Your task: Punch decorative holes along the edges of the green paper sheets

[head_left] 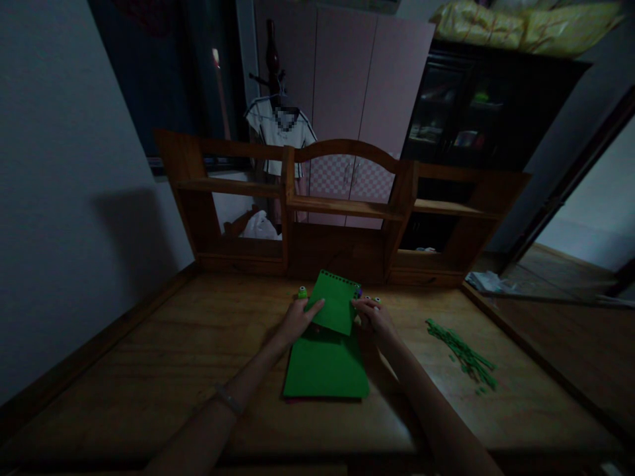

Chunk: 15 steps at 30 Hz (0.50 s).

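My left hand (297, 319) grips the left edge of a green paper sheet (335, 304), its thumb lying on top. A row of punched holes runs along the sheet's far edge. At the right edge of this sheet, the fingers of my right hand (376, 317) are pinched together on it. Below the raised sheet lies a larger green paper stack (326, 370), with a thin reddish edge showing beneath. Just beyond my left hand is a small green object (302, 291) with an eye-like spot. Similar eye-like spots and a bit of purple show beside my right hand.
A loose heap of thin green strips (464, 354) lies on the wooden table (198, 344) to the right. A wooden shelf unit (342, 208) stands along the table's far edge. A wall (74, 231) borders the left side. Behind are a pink wardrobe (342, 79) and a hanging shirt (282, 135).
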Motion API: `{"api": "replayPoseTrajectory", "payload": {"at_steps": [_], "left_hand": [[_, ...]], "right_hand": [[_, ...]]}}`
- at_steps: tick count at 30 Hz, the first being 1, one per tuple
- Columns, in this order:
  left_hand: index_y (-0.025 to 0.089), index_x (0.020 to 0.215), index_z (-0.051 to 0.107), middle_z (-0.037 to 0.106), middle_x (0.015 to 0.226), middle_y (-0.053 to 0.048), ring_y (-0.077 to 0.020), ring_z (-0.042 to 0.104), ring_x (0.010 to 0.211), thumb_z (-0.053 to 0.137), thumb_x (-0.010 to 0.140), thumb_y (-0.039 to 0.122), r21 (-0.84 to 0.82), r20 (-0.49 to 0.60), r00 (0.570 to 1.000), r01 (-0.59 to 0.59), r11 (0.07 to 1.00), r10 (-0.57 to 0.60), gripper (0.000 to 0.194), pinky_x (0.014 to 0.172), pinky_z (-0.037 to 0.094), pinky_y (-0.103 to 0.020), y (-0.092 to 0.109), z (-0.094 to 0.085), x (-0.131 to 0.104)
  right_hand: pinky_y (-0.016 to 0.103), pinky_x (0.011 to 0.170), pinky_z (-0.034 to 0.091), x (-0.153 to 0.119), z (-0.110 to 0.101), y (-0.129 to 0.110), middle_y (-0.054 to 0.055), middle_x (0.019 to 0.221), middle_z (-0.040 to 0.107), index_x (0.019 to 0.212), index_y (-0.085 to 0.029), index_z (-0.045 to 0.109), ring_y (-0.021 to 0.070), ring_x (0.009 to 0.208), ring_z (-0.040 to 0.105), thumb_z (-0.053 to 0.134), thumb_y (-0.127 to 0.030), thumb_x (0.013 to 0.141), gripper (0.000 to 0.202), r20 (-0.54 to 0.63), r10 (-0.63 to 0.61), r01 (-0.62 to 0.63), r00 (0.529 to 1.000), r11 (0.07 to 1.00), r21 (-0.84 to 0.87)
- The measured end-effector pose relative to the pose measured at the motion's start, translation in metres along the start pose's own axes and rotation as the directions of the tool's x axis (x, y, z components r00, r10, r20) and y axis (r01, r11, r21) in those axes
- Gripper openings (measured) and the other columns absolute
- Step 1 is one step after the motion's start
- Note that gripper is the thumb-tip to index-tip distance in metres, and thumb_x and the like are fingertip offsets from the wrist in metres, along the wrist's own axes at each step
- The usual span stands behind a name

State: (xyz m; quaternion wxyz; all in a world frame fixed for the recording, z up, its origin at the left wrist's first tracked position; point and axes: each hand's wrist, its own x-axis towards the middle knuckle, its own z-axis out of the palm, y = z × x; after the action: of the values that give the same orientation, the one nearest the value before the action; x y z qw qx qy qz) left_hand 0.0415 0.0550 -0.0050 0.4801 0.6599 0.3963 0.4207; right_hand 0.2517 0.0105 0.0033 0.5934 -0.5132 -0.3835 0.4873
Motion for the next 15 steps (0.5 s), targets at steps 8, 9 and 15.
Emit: {"api": "replayPoseTrajectory", "payload": {"at_steps": [8,9,15], "left_hand": [[0.011,0.075,0.062,0.066,0.069,-0.007,-0.0164,0.060,0.051,0.056,0.077,0.055,0.018,0.002,1.000,0.022,1.000,-0.022,0.044,0.041,0.048,-0.024,0.0017,-0.0002,0.0004],[0.011,0.075,0.061,0.066,0.070,-0.007,-0.0168,0.061,0.052,0.056,0.077,0.055,0.017,0.002,1.000,0.021,1.000,-0.021,0.045,0.041,0.048,-0.025,0.0019,-0.0001,0.0001],[0.011,0.077,0.062,0.067,0.074,-0.008,-0.0174,0.061,0.054,0.055,0.077,0.055,0.009,0.007,1.000,0.023,1.000,-0.023,0.044,0.042,0.049,-0.025,0.0045,0.0002,-0.0018]], "right_hand": [[0.020,0.034,0.014,-0.0002,-0.0009,-0.0001,-0.010,0.039,0.032,0.066,-0.017,0.057,0.0041,0.035,0.022,0.075,-0.041,0.058,0.032,0.015,-0.013,0.013,1.000,1.000,-0.002],[0.020,0.034,0.014,-0.0001,-0.0011,0.0002,-0.010,0.039,0.032,0.066,-0.017,0.056,0.0041,0.035,0.022,0.075,-0.042,0.058,0.032,0.019,-0.018,0.018,1.000,1.000,-0.001],[0.020,0.034,0.015,0.0004,-0.0016,0.0021,-0.010,0.039,0.032,0.067,-0.017,0.057,0.0047,0.034,0.023,0.073,-0.044,0.059,0.032,-0.007,-0.024,0.024,1.000,0.999,-0.046]]}}
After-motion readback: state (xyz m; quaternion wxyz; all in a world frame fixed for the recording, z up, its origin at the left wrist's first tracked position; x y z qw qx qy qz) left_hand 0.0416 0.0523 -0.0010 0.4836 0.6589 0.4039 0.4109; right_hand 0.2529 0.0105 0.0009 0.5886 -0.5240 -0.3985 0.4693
